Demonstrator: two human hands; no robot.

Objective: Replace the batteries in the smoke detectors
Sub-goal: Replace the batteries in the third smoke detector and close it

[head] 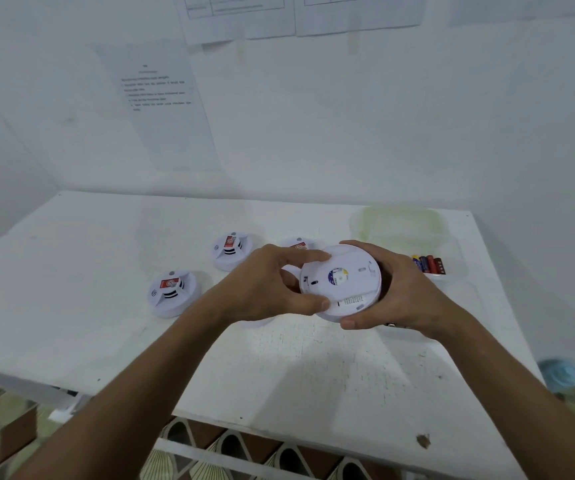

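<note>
On the white counter [71,271], 3 smoke detectors lie face up: 1 at the left [172,292], 1 farther back [231,250], 1 half hidden behind the left hand [265,285]. Both hands' grips clamp a 4th detector [343,282], underside up, above the counter; the right hand [400,292] cups its rim. Batteries [429,264], about 4, lie at the right.

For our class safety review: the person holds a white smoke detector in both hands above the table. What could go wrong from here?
1. The round white smoke detector is held in the air by the left hand and right hand; if its back plate frees suddenly, it could drop.
2. It hangs close to the loose red and blue batteries, which a slip might scatter off the white table.
</note>
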